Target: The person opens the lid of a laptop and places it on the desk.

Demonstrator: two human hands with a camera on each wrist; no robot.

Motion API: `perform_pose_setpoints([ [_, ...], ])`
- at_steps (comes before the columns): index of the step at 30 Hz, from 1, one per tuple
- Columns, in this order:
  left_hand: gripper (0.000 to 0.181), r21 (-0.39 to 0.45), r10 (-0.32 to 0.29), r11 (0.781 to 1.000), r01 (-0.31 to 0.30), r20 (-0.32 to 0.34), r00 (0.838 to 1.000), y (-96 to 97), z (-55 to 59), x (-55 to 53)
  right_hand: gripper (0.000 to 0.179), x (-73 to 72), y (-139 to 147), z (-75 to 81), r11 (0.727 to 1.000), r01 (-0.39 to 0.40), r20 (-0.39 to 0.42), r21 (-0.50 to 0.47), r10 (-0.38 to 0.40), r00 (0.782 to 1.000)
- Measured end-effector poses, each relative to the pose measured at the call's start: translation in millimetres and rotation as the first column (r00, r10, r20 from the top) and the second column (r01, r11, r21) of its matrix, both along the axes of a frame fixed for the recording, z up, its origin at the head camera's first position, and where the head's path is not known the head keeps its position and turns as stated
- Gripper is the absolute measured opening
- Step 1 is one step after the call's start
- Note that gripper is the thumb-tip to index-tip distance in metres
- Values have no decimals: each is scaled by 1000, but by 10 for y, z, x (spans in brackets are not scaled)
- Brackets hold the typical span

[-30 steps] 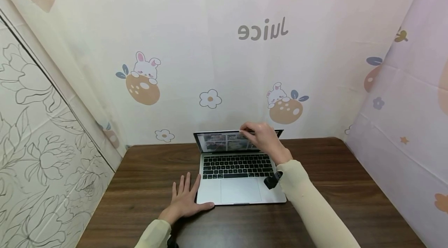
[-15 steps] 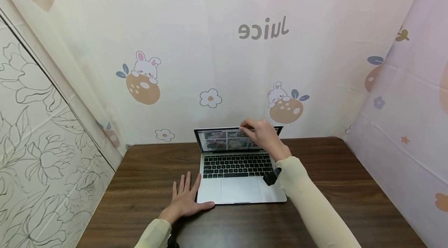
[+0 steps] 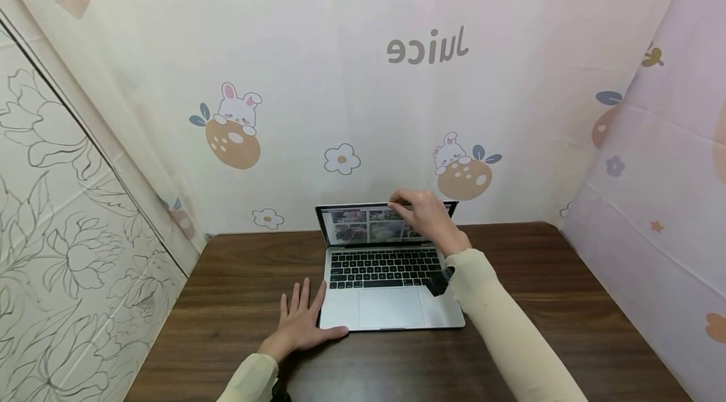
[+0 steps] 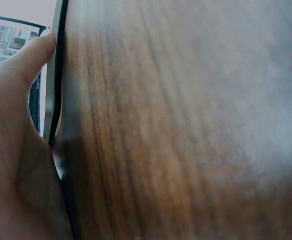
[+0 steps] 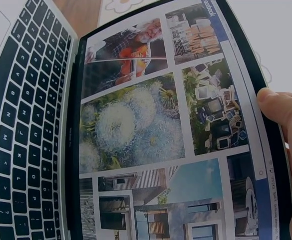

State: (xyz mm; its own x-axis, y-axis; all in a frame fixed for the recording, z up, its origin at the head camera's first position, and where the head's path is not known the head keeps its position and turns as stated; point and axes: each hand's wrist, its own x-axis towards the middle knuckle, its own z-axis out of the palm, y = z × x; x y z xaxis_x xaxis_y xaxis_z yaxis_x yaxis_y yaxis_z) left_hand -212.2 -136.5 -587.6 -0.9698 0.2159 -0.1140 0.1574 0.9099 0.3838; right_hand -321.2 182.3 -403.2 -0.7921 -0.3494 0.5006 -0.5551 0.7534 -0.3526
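Observation:
A silver laptop stands opened on the wooden table, its black keyboard towards me and its lit screen tilted up. My right hand pinches the top edge of the lid, right of its middle. In the right wrist view the thumb lies on the dark bezel, the other fingers behind the lid. My left hand spreads its fingers flat on the table at the laptop's left front corner. Its thumb lies over the front edge of the base.
The dark wooden table reaches back to a patterned cloth hanging close behind the laptop. More cloth hangs on the right, and a flower-line panel stands at the left. Small black wrist cameras sit below the sleeves.
The laptop lid has tilted further back and its top edge has risen, showing more of the screen. My right hand has moved up with it; my left hand stays put.

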Motion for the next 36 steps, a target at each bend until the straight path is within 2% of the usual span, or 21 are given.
perform_pose_setpoints([
  [15, 127, 14, 2, 1000, -2, 12, 1000, -17, 20, 2, 7, -95, -24, 25, 1000, -8, 4, -5, 8, 1000],
  [25, 128, 24, 6, 1000, -6, -3, 1000, -21, -3, 3, 9, -146, -47, 76, 1000, 1, 59, -6, -1, 998],
  [36, 128, 6, -4, 1000, 4, -2, 1000, -23, -22, -14, 8, -197, -27, 81, 999, 4, 82, -32, -2, 997],
])
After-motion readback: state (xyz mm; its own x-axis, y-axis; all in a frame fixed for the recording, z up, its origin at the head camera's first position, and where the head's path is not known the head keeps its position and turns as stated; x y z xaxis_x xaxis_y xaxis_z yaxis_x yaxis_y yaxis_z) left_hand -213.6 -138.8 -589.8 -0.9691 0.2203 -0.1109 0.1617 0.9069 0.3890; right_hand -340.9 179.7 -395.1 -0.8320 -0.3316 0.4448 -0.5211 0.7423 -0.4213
